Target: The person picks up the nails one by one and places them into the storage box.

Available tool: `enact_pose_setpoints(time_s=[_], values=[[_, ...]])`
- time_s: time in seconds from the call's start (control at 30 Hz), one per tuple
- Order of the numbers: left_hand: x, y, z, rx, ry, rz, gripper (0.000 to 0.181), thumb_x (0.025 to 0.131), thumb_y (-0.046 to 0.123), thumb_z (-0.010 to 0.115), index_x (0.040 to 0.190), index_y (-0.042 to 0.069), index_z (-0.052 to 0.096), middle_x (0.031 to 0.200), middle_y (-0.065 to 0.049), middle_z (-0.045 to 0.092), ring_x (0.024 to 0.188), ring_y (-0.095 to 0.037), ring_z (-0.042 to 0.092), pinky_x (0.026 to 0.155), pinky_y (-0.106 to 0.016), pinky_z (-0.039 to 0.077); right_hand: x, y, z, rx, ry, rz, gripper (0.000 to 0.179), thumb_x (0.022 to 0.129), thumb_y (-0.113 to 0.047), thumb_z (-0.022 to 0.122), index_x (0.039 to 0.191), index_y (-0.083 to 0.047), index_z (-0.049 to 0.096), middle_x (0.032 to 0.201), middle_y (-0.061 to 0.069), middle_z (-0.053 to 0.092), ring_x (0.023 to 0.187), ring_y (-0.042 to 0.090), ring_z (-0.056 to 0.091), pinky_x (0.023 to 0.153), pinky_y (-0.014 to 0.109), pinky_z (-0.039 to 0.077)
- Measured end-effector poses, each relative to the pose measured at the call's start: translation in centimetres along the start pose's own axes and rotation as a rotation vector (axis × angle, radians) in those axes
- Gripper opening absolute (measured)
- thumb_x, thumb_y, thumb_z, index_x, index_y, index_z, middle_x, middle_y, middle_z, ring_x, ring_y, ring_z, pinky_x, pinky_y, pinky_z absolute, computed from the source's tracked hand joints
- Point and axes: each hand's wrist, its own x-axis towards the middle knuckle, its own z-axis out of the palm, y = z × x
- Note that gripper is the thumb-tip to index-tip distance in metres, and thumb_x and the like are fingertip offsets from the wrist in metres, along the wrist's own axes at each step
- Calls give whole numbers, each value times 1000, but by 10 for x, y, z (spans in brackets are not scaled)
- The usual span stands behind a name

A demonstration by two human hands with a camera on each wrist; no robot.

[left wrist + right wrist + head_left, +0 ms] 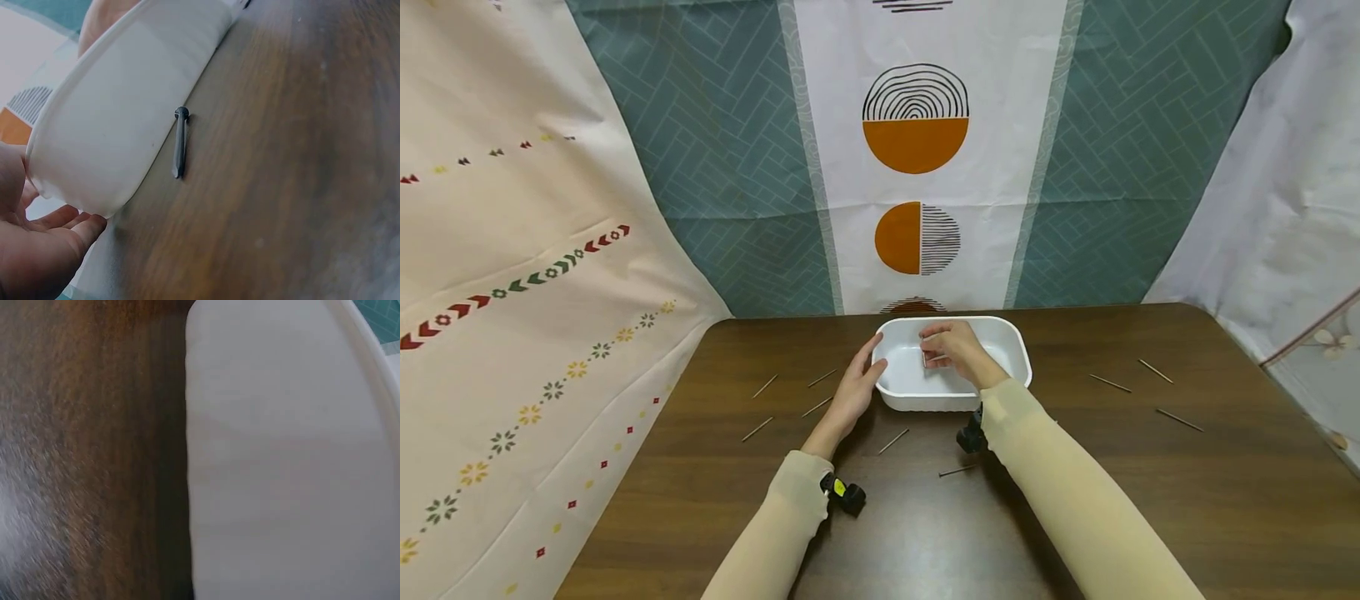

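Note:
A white rectangular tub (925,402) with rounded corners stands at the far side of the brown table. My left hand (853,385) grips its left end; in the left wrist view the thumb is at the rim and the other fingers (90,228) lie along the outer wall. Inside the tub, my right hand (957,350) has its fingertips bent low over the floor, pinching a thin nail (924,360). The right wrist view shows only the tub's outer wall (281,450), with the hand out of sight. One dark nail (180,144) lies beside the tub's base.
Several nails lie scattered on the table (700,500) left of the tub, one of them here (757,429). In front lie two more, including this nail (956,471). Three are off to the right, such as this nail (1180,420). A patterned cloth (917,250) hangs behind the table.

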Motion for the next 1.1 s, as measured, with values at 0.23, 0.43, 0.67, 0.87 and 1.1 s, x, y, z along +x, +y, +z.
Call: enact_pose_setpoints(time_s=[0.23, 0.43, 0.67, 0.87, 1.1], values=[[-1, -1, 1, -4, 3, -4, 54, 111, 21, 51, 163, 19, 37, 171, -7, 26, 158, -29, 17, 127, -52, 17, 5, 8, 2, -16, -1, 28, 31, 95, 10, 64, 126, 13, 63, 76, 10, 63, 64, 17, 62, 60, 28, 60], [-1, 0, 1, -7, 7, -5, 54, 111, 18, 50, 163, 18, 36, 170, -6, 27, 157, -29, 20, 127, -50, 19, 8, 11, 4, -97, -22, 31, 27, 93, 13, 63, 121, 13, 63, 75, 13, 63, 56, 17, 60, 58, 30, 60], [0, 0, 1, -7, 14, -3, 55, 110, 16, 51, 163, 15, 37, 169, -8, 29, 156, -29, 24, 126, -49, 22, 6, 10, 5, -161, -39, 2, 25, 94, 11, 65, 119, 12, 64, 75, 13, 65, 59, 17, 62, 58, 30, 61], [-2, 6, 2, -25, 13, 21, 55, 109, 12, 51, 162, 9, 36, 169, -13, 28, 156, -32, 23, 126, -51, 21, 4, 11, 4, -268, -36, -59, 25, 92, 10, 68, 116, 13, 66, 72, 10, 64, 57, 14, 59, 52, 25, 55], [-1, 2, 1, -18, 1, 14, 55, 109, 15, 51, 163, 14, 36, 170, -10, 26, 157, -30, 21, 126, -50, 20, 11, 16, 1, -521, -15, -145, 17, 87, 5, 75, 104, 8, 72, 56, 0, 54, 45, 10, 49, 44, 21, 43]])
